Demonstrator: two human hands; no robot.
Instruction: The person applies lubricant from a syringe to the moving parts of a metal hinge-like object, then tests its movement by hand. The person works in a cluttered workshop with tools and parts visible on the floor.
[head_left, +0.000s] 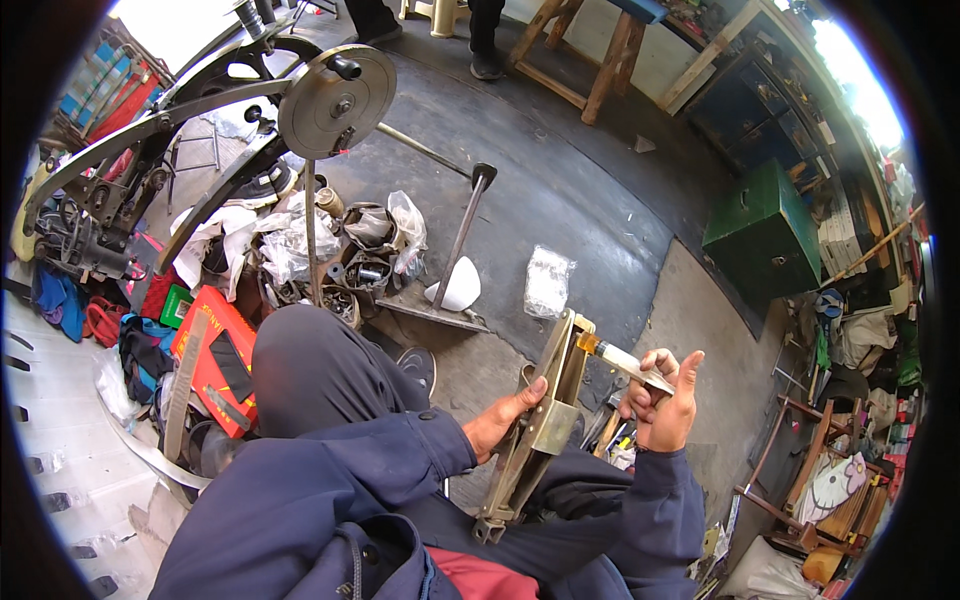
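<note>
My left hand (506, 420) grips a long, narrow metal frame (556, 426) by its left side, with the thumb along its edge. The frame is tilted above my lap, its hinged lower end near my thigh. In my right hand (664, 409) is a plastic syringe (621, 360) with amber liquid at its front end. That end points left, at the upper end of the metal frame; whether it touches cannot be made out. My right thumb sticks up, apart from the syringe, while the fingers curl around its rear part.
A hand-cranked sewing machine (337, 101) stands at the left, above bags of spools and plastic wrap (300, 240). Beside my knee lies a red box (217, 352). A plastic-wrapped packet (549, 281) is on the floor ahead. At the right are a green chest (765, 229) and crowded shelves. Another person's legs (486, 37) show at the top.
</note>
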